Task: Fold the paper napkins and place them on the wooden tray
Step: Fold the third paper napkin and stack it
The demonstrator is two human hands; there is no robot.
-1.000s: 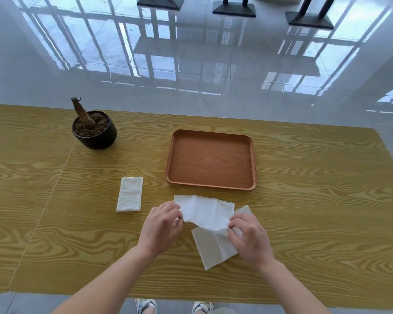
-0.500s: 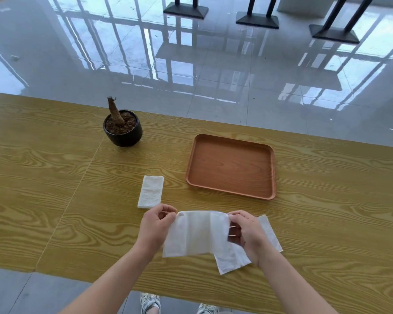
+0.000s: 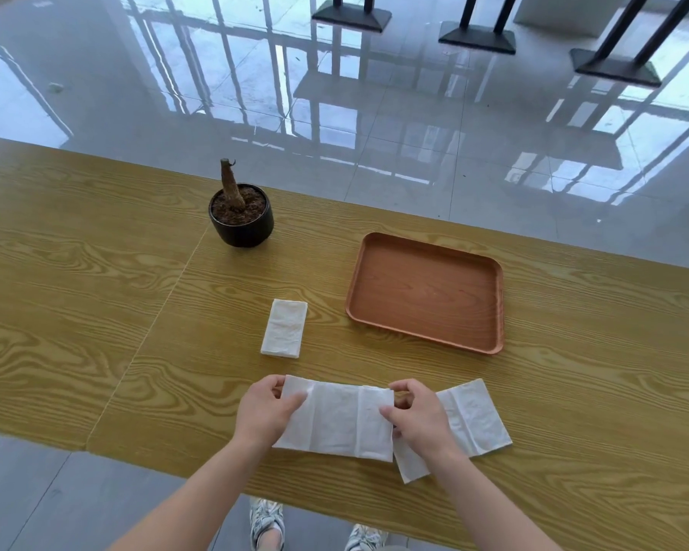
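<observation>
Table (image 3: 76, 296): Wood-grain top carrying all items. A seam runs from the pot toward the near edge, left of the work area. Risk: the work sits close to the near edge, so a napkin drawn toward the person could slide off to the floor.
Tray (image 3: 424, 290): Empty, right of centre, toward the far edge. Nothing placed yet. Risk: the raised rim could catch a thin folded piece on entry and open the fold.
Held napkin (image 3: 337, 421): Spread flat and stretched between both hands near the near edge, its crease lines running across its short dimension. Its right end overlaps the loose napkin. Risk: uneven pull may tear the tissue or skew the fold off the creases.
Loose napkin (image 3: 474, 419): Unfolded, lying partly under the right hand and the held napkin. Risk: it could drag along or get folded in with the upper sheet.
Left hand (image 3: 265, 411): Fingers curled, thumb and fingertips pinching the left end of the held napkin.
Right hand (image 3: 418, 421): Thumb and fingers pinching the right end of the held napkin.
Pot (image 3: 241, 218): Black, with a bare stem, near the far edge, well apart from the work. Low risk.
Folded napkin (image 3: 284, 328): Compact rectangle between the pot and the hands, left of the tray. Not yet on the tray. Risk: it may be overlooked at transfer.
</observation>
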